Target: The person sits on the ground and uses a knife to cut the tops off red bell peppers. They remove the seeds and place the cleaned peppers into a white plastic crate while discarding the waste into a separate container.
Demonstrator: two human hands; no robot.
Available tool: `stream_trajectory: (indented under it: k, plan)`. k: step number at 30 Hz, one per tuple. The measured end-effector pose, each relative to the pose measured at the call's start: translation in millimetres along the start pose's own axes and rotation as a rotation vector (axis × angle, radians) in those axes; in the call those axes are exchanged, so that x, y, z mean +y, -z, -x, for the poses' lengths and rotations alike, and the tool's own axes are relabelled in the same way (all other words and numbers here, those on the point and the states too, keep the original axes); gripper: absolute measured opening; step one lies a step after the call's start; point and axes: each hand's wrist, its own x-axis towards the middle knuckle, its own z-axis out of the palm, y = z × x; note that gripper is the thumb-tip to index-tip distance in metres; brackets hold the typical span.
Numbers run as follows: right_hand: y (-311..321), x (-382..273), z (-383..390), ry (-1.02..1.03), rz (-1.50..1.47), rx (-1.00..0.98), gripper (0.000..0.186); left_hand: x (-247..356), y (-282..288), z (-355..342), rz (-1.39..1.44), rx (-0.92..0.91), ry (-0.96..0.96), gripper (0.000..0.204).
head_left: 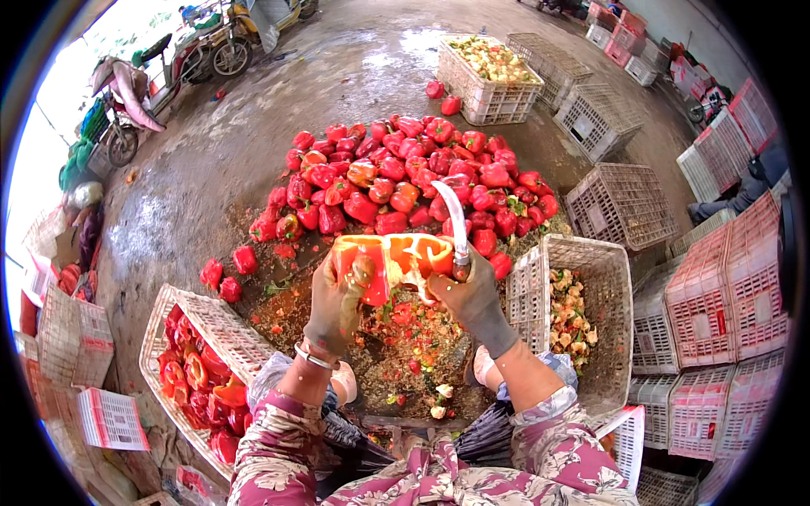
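A cut-open red-orange bell pepper (390, 268) is spread between my hands, its pale inner ribs facing me. My gloved left hand (335, 299) is closed on its left side, the thumb pressed inside the flesh. My gloved right hand (475, 297) grips a curved knife (456, 209), blade pointing up and bending left, while its fingers also touch the pepper's right side. Just beyond lies a large heap of whole red peppers (390, 190). To my left, a tilted crate (221, 331) holds opened red peppers. Pale cores lie inside the crate at my right (606, 295).
Seeds and scraps (413, 350) litter the ground between my feet. A crate full of pale cores (483, 99) stands beyond the heap. Empty-looking crates (620, 207) and tall stacks (726, 295) line the right. Parked bikes (122, 143) stand far left.
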Motion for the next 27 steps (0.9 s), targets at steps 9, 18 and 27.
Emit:
stream_trajectory:
  k: [9, 18, 27]
  plan:
    - [4.9, -2.9, -10.3, -0.462, -0.568, -0.175, 0.021, -20.5, 6.2, 2.9, 0.958, 0.032, 0.166, 0.050]
    - [-18.8, 32.6, -3.7, -0.415, -0.720, -0.002, 0.026, -7.9, 4.0, 3.0, 1.146, 0.103, 0.268, 0.038]
    - [-12.2, -3.0, -10.7, 0.184, -0.077, -0.130, 0.019, 32.0, 54.0, 11.5, -0.024, -0.077, 0.053, 0.038]
